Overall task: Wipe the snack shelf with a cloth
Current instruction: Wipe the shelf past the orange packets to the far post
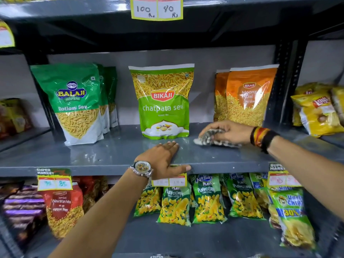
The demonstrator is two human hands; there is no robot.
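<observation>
Right hand point(229, 132) grip bunches the cloth point(210, 139), probably damp, just right of the Bikaji pouch point(163, 101); a careless swipe tips it. Left hand point(163, 161) rests flat, holding nothing.

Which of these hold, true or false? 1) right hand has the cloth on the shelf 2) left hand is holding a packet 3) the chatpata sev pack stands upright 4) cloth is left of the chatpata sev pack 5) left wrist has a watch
1) True: the right hand presses the patterned cloth on the grey shelf.
2) False: the left hand lies flat on the shelf's front edge, holding nothing.
3) True: the Bikaji chatpata sev pack stands upright.
4) False: the cloth lies to its right, in front of the Bikaji moong dal packs.
5) True: a wristwatch is there.
</observation>
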